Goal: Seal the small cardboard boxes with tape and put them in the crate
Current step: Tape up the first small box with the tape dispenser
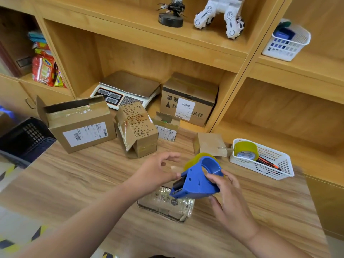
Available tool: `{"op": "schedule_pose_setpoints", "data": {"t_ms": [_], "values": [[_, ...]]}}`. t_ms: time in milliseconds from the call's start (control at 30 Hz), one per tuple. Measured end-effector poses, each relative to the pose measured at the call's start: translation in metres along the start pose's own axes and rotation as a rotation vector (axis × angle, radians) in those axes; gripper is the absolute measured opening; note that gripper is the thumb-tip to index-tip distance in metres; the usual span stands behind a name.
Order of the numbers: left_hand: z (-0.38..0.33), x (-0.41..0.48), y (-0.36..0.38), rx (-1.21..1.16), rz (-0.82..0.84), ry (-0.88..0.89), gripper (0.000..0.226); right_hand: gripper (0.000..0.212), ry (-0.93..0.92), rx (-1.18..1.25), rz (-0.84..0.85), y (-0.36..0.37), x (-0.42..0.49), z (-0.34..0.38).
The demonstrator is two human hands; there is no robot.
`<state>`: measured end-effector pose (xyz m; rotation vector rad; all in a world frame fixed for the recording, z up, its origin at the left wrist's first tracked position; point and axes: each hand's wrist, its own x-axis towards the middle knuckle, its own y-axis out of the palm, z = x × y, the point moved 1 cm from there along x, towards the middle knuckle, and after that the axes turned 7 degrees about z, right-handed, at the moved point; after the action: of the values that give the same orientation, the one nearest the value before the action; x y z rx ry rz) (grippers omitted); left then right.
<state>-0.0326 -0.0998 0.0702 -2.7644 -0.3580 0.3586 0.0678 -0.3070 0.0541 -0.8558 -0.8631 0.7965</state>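
The dark crate (24, 138) stands off the left edge of the surface (83, 183), well apart from the work. The boxes at the back, a large open box (80, 123), a printed box (137, 131) tipped on its side and a small box (166, 127), are not yet sealed as far as I can see.

The left hand (158, 170) hovers with fingers loosely spread, and its thumb side meets the toothed mouth of the tape dispenser (199, 181). Whether it pinches the tape's free end I cannot tell. Just below lies 1 small cardboard box (167, 203), near the front edge of the surface, with its top already glossy with tape. The right hand (227, 198) grips the blue dispenser, thumb on the upper side and fingers curled beneath, and holds it above that box, tilted mouth-down to the left.

The step in hand looks like freeing the tape end for a strip.
- The left hand should draw the end out flat, without letting it fold on itself.
- It should press the end onto the box's near side before the right hand pulls the dispenser along the seam.
- Holding the box down matters, since a light box will likely slide.
- Fingers should stay off the serrated blade.

To the right sit a flat box (210, 146) and a white basket (279, 172) with 1 spare roll (245, 150).
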Motion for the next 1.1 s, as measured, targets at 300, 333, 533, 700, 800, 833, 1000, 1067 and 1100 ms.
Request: {"op": "schedule_pose_setpoints", "data": {"t_ms": [300,333,533,700,800,833,1000,1067,1100], "values": [[0.012,0.002,-0.013,-0.162,-0.158,-0.035,0.010,0.048,-0.018,0.015,0.073,0.010,0.010,0.003],[0.013,0.002,-0.014,-0.177,-0.168,-0.049,0.009,0.050,0.007,0.047,0.102,0.013,0.010,0.002],[0.020,0.007,-0.017,-0.229,-0.170,-0.112,0.008,0.062,0.162,0.137,0.264,0.018,0.018,0.009],[0.026,0.010,-0.020,-0.289,-0.162,-0.188,0.004,0.093,0.198,-0.009,0.406,0.021,0.026,0.015],[0.031,0.011,-0.022,-0.325,-0.131,-0.233,0.004,0.096,0.173,-0.097,0.394,0.024,0.031,0.012],[0.033,0.010,-0.022,-0.345,-0.123,-0.243,0.004,0.093,0.159,-0.133,0.354,0.025,0.032,0.011],[0.043,0.011,-0.028,-0.451,-0.097,-0.305,0.009,0.070,0.129,-0.138,0.317,0.022,0.039,0.020],[0.047,0.012,-0.030,-0.459,-0.080,-0.319,0.006,0.063,0.123,-0.108,0.348,0.019,0.043,0.023],[0.048,0.012,-0.032,-0.463,-0.074,-0.324,0.003,0.061,0.125,-0.092,0.368,0.017,0.045,0.023]]}}
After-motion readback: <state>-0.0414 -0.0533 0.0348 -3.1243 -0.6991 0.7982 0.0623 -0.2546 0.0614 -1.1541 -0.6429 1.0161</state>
